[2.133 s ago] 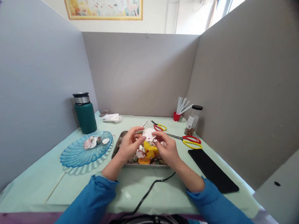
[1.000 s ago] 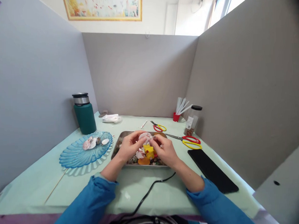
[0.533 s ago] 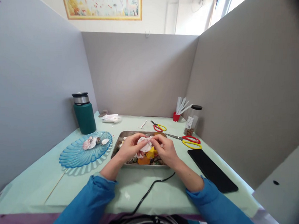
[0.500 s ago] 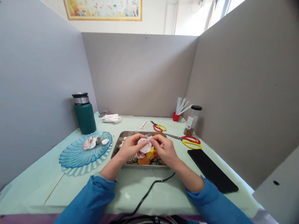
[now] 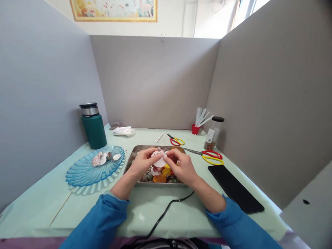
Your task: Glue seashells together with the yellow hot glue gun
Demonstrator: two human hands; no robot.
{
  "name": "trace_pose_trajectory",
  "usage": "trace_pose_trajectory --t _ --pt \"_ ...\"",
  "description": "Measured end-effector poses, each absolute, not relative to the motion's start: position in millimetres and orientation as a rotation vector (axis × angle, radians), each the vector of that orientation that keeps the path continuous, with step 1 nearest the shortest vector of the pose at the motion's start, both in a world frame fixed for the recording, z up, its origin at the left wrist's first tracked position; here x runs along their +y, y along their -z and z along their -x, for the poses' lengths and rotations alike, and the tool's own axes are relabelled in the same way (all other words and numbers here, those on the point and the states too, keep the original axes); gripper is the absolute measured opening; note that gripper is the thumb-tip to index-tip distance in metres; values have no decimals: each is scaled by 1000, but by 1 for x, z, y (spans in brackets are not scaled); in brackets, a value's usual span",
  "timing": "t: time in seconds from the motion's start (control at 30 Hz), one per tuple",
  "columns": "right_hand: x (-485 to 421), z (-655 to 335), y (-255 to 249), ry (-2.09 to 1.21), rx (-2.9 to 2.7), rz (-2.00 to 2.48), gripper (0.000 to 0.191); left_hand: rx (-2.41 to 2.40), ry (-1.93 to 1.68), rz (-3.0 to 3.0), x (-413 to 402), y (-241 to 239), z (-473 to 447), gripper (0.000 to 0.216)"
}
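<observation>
A white scallop shell (image 5: 159,161) is held between both hands above a metal tray (image 5: 134,153). My left hand (image 5: 142,165) pinches its left edge and my right hand (image 5: 182,167) pinches its right edge. The tray holds several shells, pebbles and yellow and orange pieces (image 5: 163,173). Both sleeves are blue.
A blue glass shell-shaped dish (image 5: 85,173) with a few shells lies left of the tray. A green flask (image 5: 93,126) stands behind it. Two red-and-yellow scissors (image 5: 212,157) (image 5: 177,140), a jar (image 5: 214,133), a red cup of sticks (image 5: 198,123), a black phone (image 5: 235,189) and a black cable (image 5: 165,213) lie around.
Both hands have lowered the white shell slightly toward the tray and turned it between the fingers. Nothing else on the table has moved.
</observation>
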State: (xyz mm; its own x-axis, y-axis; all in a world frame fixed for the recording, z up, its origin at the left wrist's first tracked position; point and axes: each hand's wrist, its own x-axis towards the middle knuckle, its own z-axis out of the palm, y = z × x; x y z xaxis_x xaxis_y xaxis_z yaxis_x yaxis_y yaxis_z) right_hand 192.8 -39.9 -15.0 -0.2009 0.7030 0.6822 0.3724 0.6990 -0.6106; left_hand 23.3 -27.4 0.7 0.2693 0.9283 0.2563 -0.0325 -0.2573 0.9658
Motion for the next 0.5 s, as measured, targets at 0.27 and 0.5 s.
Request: trace_pose_trajectory --t 0.27,0.5 --pt "-31 -210 8 -261 -1933 937 15 834 -1275 -1403 -23 0 -20 30" --pt "-18 -244 1 -278 -2408 1100 23 823 -1415 -1207 -16 -1 -17 33"
